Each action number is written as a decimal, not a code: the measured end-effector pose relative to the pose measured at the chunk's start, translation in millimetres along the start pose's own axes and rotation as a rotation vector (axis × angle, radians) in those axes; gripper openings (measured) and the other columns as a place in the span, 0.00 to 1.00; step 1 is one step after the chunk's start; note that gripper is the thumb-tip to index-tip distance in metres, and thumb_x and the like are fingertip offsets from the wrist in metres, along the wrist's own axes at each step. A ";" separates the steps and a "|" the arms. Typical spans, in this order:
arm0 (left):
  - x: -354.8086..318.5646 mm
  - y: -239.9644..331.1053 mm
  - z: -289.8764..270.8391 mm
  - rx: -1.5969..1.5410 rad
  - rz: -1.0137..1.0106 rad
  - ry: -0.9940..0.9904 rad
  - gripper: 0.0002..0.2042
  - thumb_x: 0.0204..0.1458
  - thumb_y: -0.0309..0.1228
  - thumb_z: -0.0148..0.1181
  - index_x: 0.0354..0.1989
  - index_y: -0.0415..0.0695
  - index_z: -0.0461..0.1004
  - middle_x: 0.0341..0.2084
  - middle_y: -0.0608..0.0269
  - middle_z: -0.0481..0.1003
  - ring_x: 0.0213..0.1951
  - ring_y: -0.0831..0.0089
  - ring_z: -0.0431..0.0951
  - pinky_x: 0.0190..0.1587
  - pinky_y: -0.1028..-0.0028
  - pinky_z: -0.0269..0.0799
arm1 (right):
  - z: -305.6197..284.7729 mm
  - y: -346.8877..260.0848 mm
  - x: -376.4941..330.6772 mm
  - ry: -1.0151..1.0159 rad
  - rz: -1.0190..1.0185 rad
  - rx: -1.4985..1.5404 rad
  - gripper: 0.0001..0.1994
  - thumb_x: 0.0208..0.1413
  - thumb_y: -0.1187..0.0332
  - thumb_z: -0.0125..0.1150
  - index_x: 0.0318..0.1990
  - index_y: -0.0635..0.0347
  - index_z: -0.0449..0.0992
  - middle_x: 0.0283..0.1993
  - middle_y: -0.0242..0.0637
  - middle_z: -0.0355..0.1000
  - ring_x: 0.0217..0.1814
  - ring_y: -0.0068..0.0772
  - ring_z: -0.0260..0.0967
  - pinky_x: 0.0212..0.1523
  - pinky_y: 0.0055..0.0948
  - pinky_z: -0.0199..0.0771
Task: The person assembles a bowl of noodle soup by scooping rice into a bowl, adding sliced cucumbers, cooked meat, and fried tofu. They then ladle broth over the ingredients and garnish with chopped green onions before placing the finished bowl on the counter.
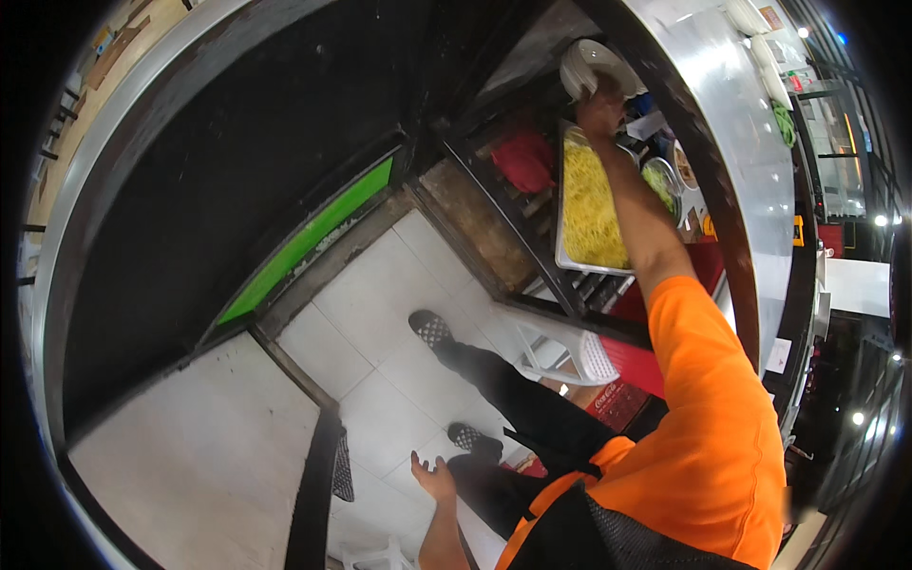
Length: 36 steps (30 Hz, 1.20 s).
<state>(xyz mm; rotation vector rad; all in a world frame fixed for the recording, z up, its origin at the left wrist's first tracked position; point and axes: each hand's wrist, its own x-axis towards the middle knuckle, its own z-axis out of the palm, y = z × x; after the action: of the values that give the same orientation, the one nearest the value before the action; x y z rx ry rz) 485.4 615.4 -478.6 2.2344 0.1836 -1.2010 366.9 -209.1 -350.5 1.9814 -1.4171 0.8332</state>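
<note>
On the shelf under the counter, my right hand (600, 109) reaches to a stack of white bowls (581, 68) at the far end, its fingers closed over the near rim. My right forearm passes above a metal tray (560, 223) heaped with yellow noodles (591, 195). Just right of the arm sits a container of shredded green vegetables (657, 180). A red bundle (523, 160) lies to the left of the tray. Down by my legs, my left hand (437, 478) hangs with its fingers apart and nothing in it.
A steel countertop (731, 104) curves over the shelf on the right. Below the shelf stands a white plastic stool (551, 347) beside red crates (617, 404). Black panels with a green strip (309, 237) border the tiled floor (361, 313) on the left.
</note>
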 end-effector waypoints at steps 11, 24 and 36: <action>41.6 153.4 47.7 0.004 0.266 -0.202 0.21 0.60 0.23 0.60 0.63 0.37 0.69 0.56 0.50 0.71 0.52 0.59 0.78 0.51 0.64 0.77 | 55.4 84.4 16.9 -0.447 0.105 0.118 0.15 0.67 0.60 0.54 0.55 0.55 0.79 0.55 0.45 0.77 0.60 0.51 0.72 0.60 0.63 0.65; 15.1 159.6 -18.6 0.142 0.222 -0.165 0.23 0.57 0.24 0.62 0.62 0.36 0.71 0.57 0.48 0.71 0.58 0.54 0.73 0.60 0.60 0.71 | -2.9 84.5 7.2 -0.289 0.325 0.242 0.15 0.67 0.58 0.56 0.51 0.60 0.78 0.49 0.44 0.77 0.53 0.44 0.73 0.54 0.52 0.70; -78.6 232.6 -55.5 0.046 0.300 -0.802 0.36 0.66 0.57 0.48 0.73 0.43 0.56 0.69 0.47 0.60 0.68 0.52 0.64 0.67 0.50 0.63 | -433.4 -105.0 -240.4 -0.495 0.784 1.136 0.18 0.68 0.55 0.58 0.47 0.64 0.77 0.43 0.43 0.78 0.46 0.38 0.74 0.48 0.41 0.74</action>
<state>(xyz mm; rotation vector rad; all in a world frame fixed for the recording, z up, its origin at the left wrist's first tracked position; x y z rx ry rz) 568.1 468.1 -292.0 1.5729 -0.4789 -1.8085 336.6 288.2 -259.0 2.5023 -2.4336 1.9065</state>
